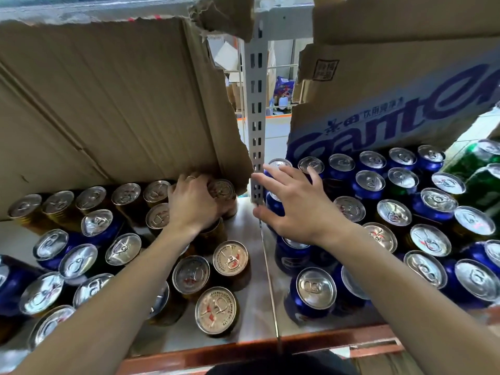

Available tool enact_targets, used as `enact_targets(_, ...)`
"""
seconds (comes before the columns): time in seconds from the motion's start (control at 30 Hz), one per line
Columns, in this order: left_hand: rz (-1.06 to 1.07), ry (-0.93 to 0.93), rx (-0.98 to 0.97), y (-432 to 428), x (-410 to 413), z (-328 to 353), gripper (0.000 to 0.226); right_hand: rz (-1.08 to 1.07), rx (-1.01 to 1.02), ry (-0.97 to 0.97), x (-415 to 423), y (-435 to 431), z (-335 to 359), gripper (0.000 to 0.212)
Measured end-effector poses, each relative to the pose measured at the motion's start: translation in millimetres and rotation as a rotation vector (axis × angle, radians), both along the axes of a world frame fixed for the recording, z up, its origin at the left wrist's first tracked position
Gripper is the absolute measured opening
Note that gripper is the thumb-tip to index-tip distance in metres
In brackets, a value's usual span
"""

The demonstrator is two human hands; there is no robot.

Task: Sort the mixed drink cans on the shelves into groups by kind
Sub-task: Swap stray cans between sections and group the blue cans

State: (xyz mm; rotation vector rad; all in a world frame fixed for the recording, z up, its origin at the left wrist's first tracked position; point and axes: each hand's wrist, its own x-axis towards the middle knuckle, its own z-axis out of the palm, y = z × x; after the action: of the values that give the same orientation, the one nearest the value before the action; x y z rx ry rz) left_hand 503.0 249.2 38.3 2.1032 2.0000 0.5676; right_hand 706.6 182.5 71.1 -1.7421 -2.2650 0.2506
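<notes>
Grey slotted upright between torn cardboard sheets

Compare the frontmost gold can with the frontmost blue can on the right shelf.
The gold can has a gold body, the blue can a blue one. The gold can's lid carries print and red marks; the blue can's is plain silver. The gold can stands left of the seam, the blue can right. Both are upright and unopened.

Bare forearms, thin ring (left hand)
</notes>
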Motion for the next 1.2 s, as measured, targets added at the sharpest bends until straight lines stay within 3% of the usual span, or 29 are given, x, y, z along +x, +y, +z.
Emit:
enact_targets(0.33,-0.042,0.134,-0.181,5,0,4,0.059,-0.025,-0.037,-0.02,3,-11,-5,0.066)
enact_targets(0.77,-0.244,-0.03,0.186,-52,6,31,0.059,-0.119,-0.02,-0.011,12,-29,10,0.068)
enact_targets(1.2,-0.658,-0.126,0.169,-63,46,34,0.059,-0.476,0.047,0.033,45,-100,37,0.07)
